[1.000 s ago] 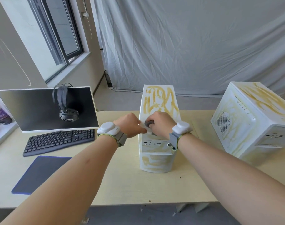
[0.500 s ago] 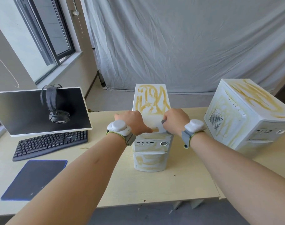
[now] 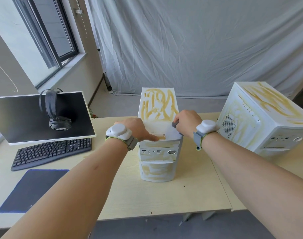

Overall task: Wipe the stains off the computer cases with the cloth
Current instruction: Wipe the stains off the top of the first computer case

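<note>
A white tower computer case (image 3: 157, 107) stands upright at the middle of the desk, with yellow-brown stains on its top and front. The near strip of its top looks clean. My right hand (image 3: 188, 122) grips a grey cloth (image 3: 174, 124) at the right edge of the top. My left hand (image 3: 135, 127) holds the case's top left edge, with one finger lying across the top. A second white case (image 3: 261, 118), wider and also stained, sits at the right.
A monitor (image 3: 23, 121) with headphones (image 3: 55, 111) hung over it stands at the left, and a black keyboard (image 3: 50, 152) lies in front of it. A dark mouse pad (image 3: 33, 188) lies near the edge of the desk (image 3: 147, 200). A grey curtain hangs behind.
My right hand has slid the cloth from the middle of the case's top to its right edge. My left hand has stayed at the left edge. The view has tilted up.
</note>
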Demonstrator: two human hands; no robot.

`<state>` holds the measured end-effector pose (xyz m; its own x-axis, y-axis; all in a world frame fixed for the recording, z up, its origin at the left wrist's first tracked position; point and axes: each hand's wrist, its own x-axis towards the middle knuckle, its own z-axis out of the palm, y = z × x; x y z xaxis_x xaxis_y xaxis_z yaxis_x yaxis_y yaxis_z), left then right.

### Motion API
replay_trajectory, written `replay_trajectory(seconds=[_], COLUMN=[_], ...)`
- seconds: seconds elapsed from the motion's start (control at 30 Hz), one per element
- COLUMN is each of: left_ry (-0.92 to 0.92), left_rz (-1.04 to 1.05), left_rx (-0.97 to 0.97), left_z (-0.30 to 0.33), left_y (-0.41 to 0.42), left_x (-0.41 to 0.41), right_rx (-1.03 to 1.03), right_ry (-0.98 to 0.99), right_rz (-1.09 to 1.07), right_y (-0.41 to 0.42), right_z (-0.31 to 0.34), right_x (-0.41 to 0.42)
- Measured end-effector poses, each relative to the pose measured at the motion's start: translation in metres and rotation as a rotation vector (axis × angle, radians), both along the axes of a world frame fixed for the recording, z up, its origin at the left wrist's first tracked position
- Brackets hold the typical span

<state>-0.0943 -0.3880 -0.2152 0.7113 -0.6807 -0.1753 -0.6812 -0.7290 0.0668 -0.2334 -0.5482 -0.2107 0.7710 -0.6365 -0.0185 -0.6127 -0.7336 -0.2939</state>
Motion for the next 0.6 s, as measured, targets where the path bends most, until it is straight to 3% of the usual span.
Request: replay_trajectory(seconds=[0.23,0.4,0.6], left_ry=[0.055,0.050,0.046], left_rz=[-0.044,-0.081,-0.115], left_rx=[-0.031,0.017,0.035], left_z=[0.003,0.007,0.005], left_y=[-0.006,-0.007,-0.010], left_x=[0.003,0.009,0.012], right_rx=[0.004,-0.064,0.037], right_ry=[0.205,0.053,0.150], right_rz=[-0.006,-0.010,0.055], right_y=[-0.002,-0.008,-0.015], right_z=[0.017,-0.009,0.007], right_x=[0.014,0.023,0.021])
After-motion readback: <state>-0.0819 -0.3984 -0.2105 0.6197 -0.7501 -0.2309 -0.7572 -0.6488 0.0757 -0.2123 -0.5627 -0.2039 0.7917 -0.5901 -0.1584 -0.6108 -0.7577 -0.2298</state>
